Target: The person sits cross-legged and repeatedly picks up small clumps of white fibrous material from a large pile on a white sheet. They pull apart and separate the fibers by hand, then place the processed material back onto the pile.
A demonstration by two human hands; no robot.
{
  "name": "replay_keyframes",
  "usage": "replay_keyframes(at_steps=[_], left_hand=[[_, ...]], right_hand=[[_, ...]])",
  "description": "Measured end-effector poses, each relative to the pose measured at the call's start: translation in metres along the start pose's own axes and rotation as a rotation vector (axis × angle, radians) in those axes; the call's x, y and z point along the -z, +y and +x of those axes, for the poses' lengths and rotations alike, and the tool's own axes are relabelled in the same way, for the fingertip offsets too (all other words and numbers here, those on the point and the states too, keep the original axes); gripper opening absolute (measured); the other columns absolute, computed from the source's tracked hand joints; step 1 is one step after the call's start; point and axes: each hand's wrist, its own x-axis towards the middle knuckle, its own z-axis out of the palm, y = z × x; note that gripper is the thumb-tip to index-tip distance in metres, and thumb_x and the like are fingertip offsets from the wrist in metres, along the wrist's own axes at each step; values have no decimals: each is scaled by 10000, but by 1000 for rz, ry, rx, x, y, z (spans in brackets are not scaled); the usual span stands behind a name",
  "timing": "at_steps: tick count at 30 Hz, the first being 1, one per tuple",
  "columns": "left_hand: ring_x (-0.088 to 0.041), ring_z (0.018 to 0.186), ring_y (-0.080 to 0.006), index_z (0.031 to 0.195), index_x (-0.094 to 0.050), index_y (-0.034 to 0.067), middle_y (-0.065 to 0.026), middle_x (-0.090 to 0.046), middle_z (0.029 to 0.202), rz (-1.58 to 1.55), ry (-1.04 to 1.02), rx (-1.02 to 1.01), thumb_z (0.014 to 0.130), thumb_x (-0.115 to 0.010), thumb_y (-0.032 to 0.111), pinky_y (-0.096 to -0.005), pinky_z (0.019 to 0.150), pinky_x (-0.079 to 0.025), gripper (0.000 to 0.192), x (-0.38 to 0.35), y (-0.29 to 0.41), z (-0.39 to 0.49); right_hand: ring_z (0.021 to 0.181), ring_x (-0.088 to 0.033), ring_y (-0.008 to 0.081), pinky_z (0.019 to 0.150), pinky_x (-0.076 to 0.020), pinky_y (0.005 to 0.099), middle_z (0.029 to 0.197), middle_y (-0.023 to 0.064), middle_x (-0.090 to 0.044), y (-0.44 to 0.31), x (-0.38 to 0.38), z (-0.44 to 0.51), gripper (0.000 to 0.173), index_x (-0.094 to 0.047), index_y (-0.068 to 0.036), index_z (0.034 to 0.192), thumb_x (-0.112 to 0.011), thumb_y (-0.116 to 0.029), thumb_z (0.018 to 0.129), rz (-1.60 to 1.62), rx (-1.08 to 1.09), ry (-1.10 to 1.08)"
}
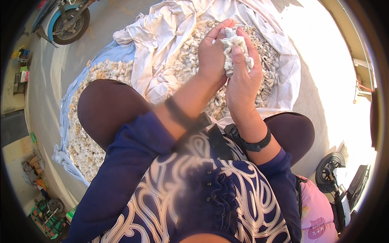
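A clump of off-white raw cotton (232, 42) is between my two hands, above a heap of cotton. My right hand (245, 76) grips it, the thumb pressed on top and the fingers along its far side. Against the clump's left side, my left hand (212, 56) is cupped, its fingers partly hidden. Beneath both hands, the heap of loose cotton (188, 59) lies on a crumpled whitish cloth (161, 42). Its tufts are cream and grey-brown, with some thin stalks among them.
A second cotton heap (86, 145) spreads on a light blue cloth (65, 112) by my left knee. Motorbike wheels stand at upper left (71, 25) and right (329, 171). Close by my right side is a pink padded item (316, 203). A green-framed wheeled machine (48, 215) sits at lower left.
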Motion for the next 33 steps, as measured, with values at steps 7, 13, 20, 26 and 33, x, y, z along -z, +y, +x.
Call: replay_keyframes(at_steps=[7,13,20,26,33], left_hand=[[-488,1198,-187,1332,-517,24,-121,-538,1301,226,-143,307,1029,-402,183,-288,1032,-369,361,-18,-3,-18],[-480,1207,-196,1397,-430,27,-125,-499,1330,254,-101,235,1036,-386,291,-303,1023,-378,449,-7,3,-7],[-530,1138,-181,1416,-407,55,-115,-487,1335,283,-186,336,1028,-402,263,-324,914,-479,441,-9,-10,-15],[-540,1126,-182,1411,-387,-5,-153,-554,1248,181,-121,328,1040,-372,258,-284,982,-423,455,-6,4,-9],[-558,937,-139,1375,-433,-20,-100,-574,1098,584,-145,293,943,-572,101,-256,824,-466,471,-4,-20,-23]], right_hand=[[1075,-547,159,947,-423,303,1218,102,-591,15,15,18,204,-538,3,1122,-494,-145,988,97,-166,251],[1092,-558,186,939,-415,301,1235,120,-611,18,8,3,91,-522,-34,1028,-520,-96,961,-242,283,5],[1061,-549,163,955,-406,294,1290,123,-580,17,18,17,211,-505,-6,1029,-469,-212,1005,183,-192,247],[1070,-534,136,931,-429,272,1323,132,-530,20,5,1,250,-480,-2,1107,-571,-184,962,46,-40,107],[795,-594,142,625,-486,264,938,64,-608,27,42,50,136,-562,-41,1051,-556,-130,948,298,-431,418]])
